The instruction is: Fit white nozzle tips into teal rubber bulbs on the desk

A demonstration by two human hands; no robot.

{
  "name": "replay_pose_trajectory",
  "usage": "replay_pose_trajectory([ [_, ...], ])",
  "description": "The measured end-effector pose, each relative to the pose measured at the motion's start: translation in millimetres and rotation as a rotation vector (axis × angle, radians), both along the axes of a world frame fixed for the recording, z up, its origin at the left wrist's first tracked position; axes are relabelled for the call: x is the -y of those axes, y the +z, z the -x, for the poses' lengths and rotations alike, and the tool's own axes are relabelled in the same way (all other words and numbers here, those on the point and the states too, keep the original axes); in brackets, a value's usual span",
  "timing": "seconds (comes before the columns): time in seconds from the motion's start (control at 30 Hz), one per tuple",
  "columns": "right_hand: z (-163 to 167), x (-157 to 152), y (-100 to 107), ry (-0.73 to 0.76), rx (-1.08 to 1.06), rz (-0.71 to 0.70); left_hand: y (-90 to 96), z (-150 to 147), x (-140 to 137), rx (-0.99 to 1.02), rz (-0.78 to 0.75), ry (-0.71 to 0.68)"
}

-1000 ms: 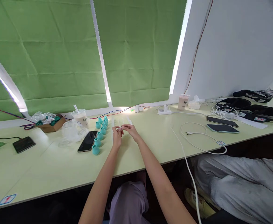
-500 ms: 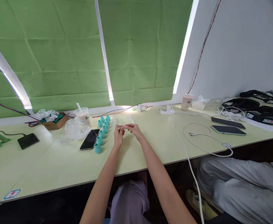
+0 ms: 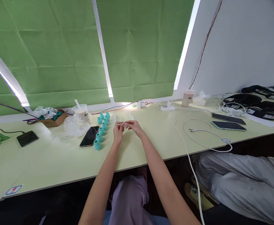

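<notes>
My left hand (image 3: 118,131) and my right hand (image 3: 134,127) meet above the table (image 3: 141,153), fingertips pinched together. Between them is a small clear piece (image 3: 124,124), too small to name. Just beyond the hands stand rows of small translucent pieces (image 3: 119,117), partly hidden by my fingers. Left of my left hand, several turquoise vase-shaped pieces (image 3: 99,137) are lined up in two rows running away from me. A dark phone (image 3: 89,136) lies beside them.
At the left are a crumpled plastic bag (image 3: 73,126), a drink cup with a straw (image 3: 82,112) and a cardboard box (image 3: 54,121). A white cable (image 3: 186,147) crosses the table to my right and hangs over its edge. A person's grey-trousered leg (image 3: 240,181) is at the right.
The view has tilted slightly, so the table sits a little higher in it. Both hands stay together with their fingertips pinched, shifting only slightly.
</notes>
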State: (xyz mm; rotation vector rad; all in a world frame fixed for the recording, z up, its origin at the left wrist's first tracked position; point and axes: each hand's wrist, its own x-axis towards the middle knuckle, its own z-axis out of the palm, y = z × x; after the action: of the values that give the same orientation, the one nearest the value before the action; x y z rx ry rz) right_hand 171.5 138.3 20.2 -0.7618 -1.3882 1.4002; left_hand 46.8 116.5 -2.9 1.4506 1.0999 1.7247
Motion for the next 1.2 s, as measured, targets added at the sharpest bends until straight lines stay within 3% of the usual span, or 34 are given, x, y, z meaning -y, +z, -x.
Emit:
replay_pose_trajectory([
  [0.33, 11.1, -4.7, -2.8, -0.129, -0.211, 0.044, -5.2, 1.9, -9.8, -0.017, -0.029, 0.066],
  [0.63, 9.8, -4.0, -0.5, -0.033, -0.142, -0.013, 2.4, 7.5, -6.9, 0.051, -0.068, 0.158],
  [0.7, 7.5, -7.3, -1.7, -0.18, -0.124, -0.049, 3.5, 10.2, -6.7, 0.106, -0.049, 0.21],
  [0.8, -4.3, -14.1, -4.6, -0.623, -0.174, -0.057, 4.4, 12.9, -6.4, 0.194, 0.013, 0.241],
  [0.93, -30.5, -20.4, -8.3, -1.105, -0.235, 0.122, 6.4, 12.8, -5.1, 0.207, 0.023, 0.219],
  [1.0, -39.7, -21.6, -9.3, -1.196, -0.233, 0.202, 7.8, 12.2, -4.1, 0.175, 0.005, 0.232],
  [1.07, -41.9, -21.6, -9.2, -1.198, -0.195, 0.228, 9.3, 11.9, -2.9, 0.145, -0.015, 0.246],
  [1.2, -27.4, -18.1, -7.8, -1.09, 0.012, 0.064, 13.0, 13.1, -1.3, 0.144, -0.068, 0.246],
])
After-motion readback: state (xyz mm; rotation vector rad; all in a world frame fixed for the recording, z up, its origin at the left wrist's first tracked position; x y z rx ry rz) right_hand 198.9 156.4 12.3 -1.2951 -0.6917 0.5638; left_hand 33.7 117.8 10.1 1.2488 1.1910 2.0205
